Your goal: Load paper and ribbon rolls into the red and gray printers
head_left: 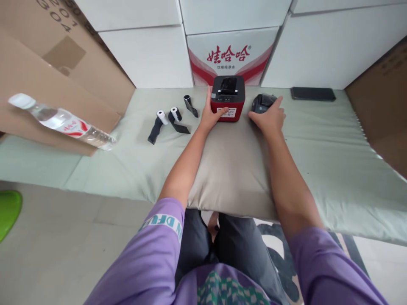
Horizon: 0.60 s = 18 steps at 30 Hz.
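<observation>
A red receipt printer (pixel 228 111) with a black top stands on the cloth-covered surface, a crumpled black strip coming out of its top slot. My left hand (pixel 211 113) grips its left side, thumb across the white label on the front. To the right, my right hand (pixel 270 117) is closed around a small black device (pixel 262 101), whose lower part is hidden by the hand. Left of the printer lie several small paper rolls: a white roll (pixel 162 117) with a dark tail, another roll (pixel 175 113) partly unrolled, and a black-wrapped roll (pixel 187 100).
A clear water bottle (pixel 70 125) is at the left, by a large cardboard box (pixel 57 72). White cartons (pixel 149 55) form a wall behind the surface. A black phone (pixel 313 94) lies at the back right, near another brown box (pixel 381 97).
</observation>
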{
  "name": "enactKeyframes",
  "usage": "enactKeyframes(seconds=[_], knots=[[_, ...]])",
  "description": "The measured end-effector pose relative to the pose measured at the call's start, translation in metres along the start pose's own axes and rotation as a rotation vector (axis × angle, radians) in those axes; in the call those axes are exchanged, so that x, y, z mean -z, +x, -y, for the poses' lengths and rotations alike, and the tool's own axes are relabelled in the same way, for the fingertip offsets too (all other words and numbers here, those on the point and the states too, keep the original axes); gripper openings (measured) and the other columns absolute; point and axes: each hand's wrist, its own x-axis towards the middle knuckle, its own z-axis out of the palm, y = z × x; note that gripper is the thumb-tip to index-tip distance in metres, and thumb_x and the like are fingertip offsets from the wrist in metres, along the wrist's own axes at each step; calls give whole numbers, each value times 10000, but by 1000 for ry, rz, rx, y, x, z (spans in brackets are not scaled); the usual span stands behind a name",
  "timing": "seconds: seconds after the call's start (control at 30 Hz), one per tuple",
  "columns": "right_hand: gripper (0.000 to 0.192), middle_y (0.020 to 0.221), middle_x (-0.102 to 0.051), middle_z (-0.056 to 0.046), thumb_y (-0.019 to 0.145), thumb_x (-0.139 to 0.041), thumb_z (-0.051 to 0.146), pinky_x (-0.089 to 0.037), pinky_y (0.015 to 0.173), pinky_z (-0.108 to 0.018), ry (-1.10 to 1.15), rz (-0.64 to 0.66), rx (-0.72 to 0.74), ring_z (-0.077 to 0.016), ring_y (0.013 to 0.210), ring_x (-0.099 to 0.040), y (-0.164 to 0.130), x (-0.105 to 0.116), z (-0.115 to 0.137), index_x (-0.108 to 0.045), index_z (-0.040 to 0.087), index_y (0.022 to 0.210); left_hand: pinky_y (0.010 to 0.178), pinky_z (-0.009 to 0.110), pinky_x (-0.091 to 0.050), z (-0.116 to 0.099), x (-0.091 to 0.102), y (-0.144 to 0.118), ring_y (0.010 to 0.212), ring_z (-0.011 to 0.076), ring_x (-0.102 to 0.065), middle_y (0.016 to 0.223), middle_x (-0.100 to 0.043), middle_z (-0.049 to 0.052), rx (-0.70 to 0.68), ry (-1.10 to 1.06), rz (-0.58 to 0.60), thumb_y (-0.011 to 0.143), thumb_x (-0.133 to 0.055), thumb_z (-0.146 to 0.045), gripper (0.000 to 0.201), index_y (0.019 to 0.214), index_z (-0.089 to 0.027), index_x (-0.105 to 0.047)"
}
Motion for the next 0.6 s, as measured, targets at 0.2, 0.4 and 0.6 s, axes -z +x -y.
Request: enactKeyframes(seconds=[0.2, 0.4, 0.6], knots=[[1368, 1429, -623, -283, 744, -826, 535, -517, 1108, -708, 47, 1, 204, -505, 1354, -604, -97, 55, -20, -51, 141, 1800, 1432, 481, -331, -19, 0, -21, 1748, 278, -313, 1838, -375, 90, -175, 142, -200, 945, -458, -939, 1012, 1740, -337, -284], [1359, 1355, -666, -272, 667, -842, 553, -512, 1073, -733, 62, 32, 406, -511, 1231, -634, -180, 41, -34, -186, 148, 1787, 1238, 448, -522, -82, 5, -99, 1401, 282, -680, 1457, -717, 144, -94, 223, -45, 1070, -517, -676, 563, 1453, -275, -612], [1357, 1323, -628, -284, 684, -848, 490, -509, 1060, -707, -20, 55, 364, -486, 1212, -586, -181, 0, 8, -156, 122, 1791, 1027, 381, -593, -107, 21, -119, 1036, 239, -785, 1073, -846, 72, 87, 162, 66, 1124, -487, -426, 378, 1023, -234, -797]])
